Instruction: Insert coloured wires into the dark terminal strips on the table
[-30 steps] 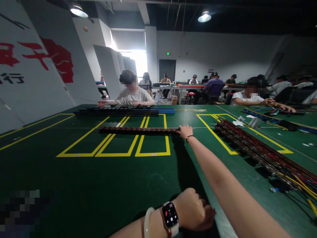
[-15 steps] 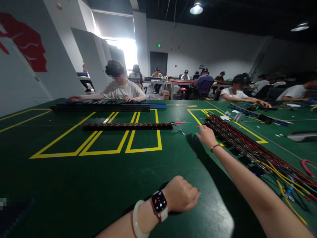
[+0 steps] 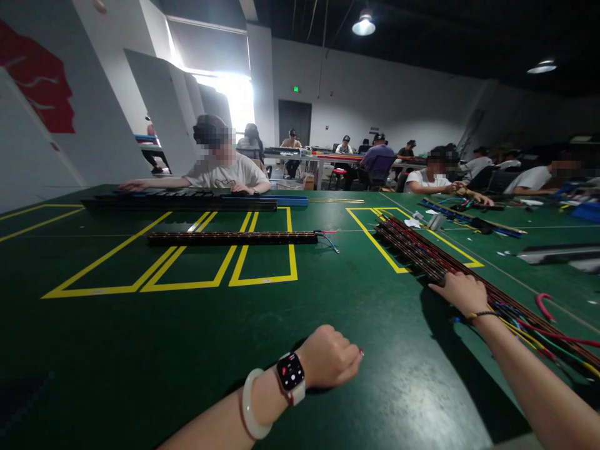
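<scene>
My left hand (image 3: 330,357) rests on the green table in a loose fist, with a watch and a pale bangle at its wrist. Nothing shows in its curled fingers. At the right, my right hand (image 3: 462,292) lies over a bundle of long dark strips (image 3: 412,247), thumb at the near side and fingers closed over the top, partly hidden. Coloured wires (image 3: 529,331) trail from the bundle's near end. One separate dark strip (image 3: 234,238) lies crosswise left of centre, with short red and blue leads at its right end.
Yellow tape outlines (image 3: 178,287) mark the green table (image 3: 187,350). Across it a person (image 3: 225,169) sits behind long black and blue rails (image 3: 178,203). Another person (image 3: 434,175) works at the far right near blue strips (image 3: 473,215). A red curved piece (image 3: 544,306) lies beyond the bundle.
My right hand has moved right and nearer, from the table beside the bundle's far end onto the strips. My left hand keeps its fist. The view has shifted slightly.
</scene>
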`<state>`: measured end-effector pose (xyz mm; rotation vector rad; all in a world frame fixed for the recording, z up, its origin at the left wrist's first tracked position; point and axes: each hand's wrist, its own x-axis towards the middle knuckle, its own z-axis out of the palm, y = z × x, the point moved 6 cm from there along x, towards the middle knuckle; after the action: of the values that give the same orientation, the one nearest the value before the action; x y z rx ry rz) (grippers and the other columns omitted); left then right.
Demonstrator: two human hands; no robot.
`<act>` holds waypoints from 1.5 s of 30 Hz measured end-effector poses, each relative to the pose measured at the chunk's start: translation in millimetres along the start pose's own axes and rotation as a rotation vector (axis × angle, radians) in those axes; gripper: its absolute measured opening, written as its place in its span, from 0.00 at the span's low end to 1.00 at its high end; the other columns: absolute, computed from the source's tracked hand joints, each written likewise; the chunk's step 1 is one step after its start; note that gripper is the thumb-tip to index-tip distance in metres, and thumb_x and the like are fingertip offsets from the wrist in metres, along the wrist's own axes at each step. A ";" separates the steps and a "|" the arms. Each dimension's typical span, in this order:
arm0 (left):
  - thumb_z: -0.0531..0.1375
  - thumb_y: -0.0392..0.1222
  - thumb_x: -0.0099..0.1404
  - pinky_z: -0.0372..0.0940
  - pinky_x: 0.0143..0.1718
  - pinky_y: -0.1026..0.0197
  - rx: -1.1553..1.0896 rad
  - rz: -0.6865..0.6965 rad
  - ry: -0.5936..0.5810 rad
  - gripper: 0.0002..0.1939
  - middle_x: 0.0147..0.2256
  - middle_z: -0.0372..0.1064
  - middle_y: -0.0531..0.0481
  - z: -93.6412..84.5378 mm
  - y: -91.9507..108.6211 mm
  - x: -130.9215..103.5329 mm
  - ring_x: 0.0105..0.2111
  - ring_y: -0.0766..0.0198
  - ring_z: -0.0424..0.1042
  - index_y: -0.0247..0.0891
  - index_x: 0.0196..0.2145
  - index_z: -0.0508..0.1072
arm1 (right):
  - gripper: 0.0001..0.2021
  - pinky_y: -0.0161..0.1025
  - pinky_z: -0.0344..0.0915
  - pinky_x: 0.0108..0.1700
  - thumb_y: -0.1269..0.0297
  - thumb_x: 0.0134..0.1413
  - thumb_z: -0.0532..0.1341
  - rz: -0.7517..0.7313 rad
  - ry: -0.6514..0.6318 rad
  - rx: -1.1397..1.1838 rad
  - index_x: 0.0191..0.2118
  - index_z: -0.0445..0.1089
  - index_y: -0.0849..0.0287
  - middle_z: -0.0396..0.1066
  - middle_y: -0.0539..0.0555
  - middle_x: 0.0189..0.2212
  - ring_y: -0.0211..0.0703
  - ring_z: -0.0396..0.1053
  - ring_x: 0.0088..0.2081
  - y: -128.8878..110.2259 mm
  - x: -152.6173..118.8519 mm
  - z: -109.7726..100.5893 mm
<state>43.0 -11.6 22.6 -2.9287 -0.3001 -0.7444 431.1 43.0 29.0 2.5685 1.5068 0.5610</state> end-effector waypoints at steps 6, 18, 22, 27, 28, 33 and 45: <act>0.49 0.40 0.65 0.51 0.20 0.63 0.020 0.011 0.031 0.15 0.18 0.67 0.54 -0.2 1.4 -1.9 0.17 0.69 0.64 0.37 0.21 0.63 | 0.22 0.43 0.62 0.31 0.42 0.50 0.53 -0.025 0.074 0.276 0.29 0.71 0.57 0.70 0.59 0.36 0.51 0.69 0.33 -0.1 -3.2 -7.2; 0.50 0.42 0.65 0.49 0.20 0.62 0.043 0.165 0.107 0.16 0.16 0.63 0.54 -4.0 14.8 -4.6 0.16 0.69 0.61 0.38 0.20 0.64 | 0.21 0.41 0.62 0.33 0.40 0.53 0.54 -0.314 0.212 0.565 0.32 0.66 0.54 0.68 0.57 0.38 0.48 0.68 0.35 -103.6 -57.1 -108.0; 0.50 0.45 0.66 0.51 0.21 0.62 -0.003 0.363 0.057 0.17 0.18 0.64 0.54 1.6 34.6 -10.1 0.18 0.69 0.63 0.38 0.22 0.66 | 0.15 0.37 0.61 0.34 0.47 0.53 0.59 -0.575 0.124 0.678 0.32 0.66 0.55 0.67 0.52 0.35 0.42 0.67 0.34 -203.5 -83.7 -143.4; 0.49 0.46 0.67 0.56 0.23 0.62 -0.039 0.506 -0.037 0.17 0.21 0.67 0.53 4.0 51.4 -15.0 0.20 0.69 0.66 0.39 0.25 0.69 | 0.13 0.35 0.60 0.33 0.50 0.52 0.62 -0.840 -0.004 0.679 0.35 0.68 0.55 0.66 0.51 0.38 0.42 0.68 0.37 -324.7 -122.9 -170.2; 0.49 0.44 0.68 0.57 0.23 0.62 -0.039 0.516 -0.050 0.17 0.21 0.67 0.52 3.3 53.0 -15.0 0.20 0.69 0.66 0.39 0.24 0.70 | 0.14 0.35 0.61 0.33 0.50 0.51 0.63 -0.883 -0.011 0.680 0.35 0.68 0.55 0.66 0.52 0.38 0.42 0.67 0.37 -344.8 -130.7 -173.8; 0.47 0.42 0.69 0.59 0.23 0.64 -0.078 0.547 -0.107 0.20 0.19 0.67 0.53 1.3 56.9 -12.8 0.19 0.71 0.66 0.41 0.23 0.72 | 0.16 0.38 0.63 0.37 0.49 0.52 0.62 -1.048 0.030 0.680 0.36 0.68 0.59 0.67 0.55 0.38 0.44 0.67 0.38 -418.7 -161.1 -184.4; 0.54 0.48 0.63 0.53 0.19 0.61 -0.153 0.502 0.080 0.16 0.18 0.67 0.52 10.5 46.7 -14.3 0.17 0.69 0.62 0.37 0.22 0.70 | 0.22 0.43 0.60 0.47 0.52 0.53 0.62 -0.987 0.070 1.009 0.50 0.65 0.59 0.67 0.57 0.43 0.46 0.64 0.45 -340.0 -121.9 -147.2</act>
<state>45.6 -57.9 4.2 -2.9015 0.5026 -0.8222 44.7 95.1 39.4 1.6968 3.2855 -0.3396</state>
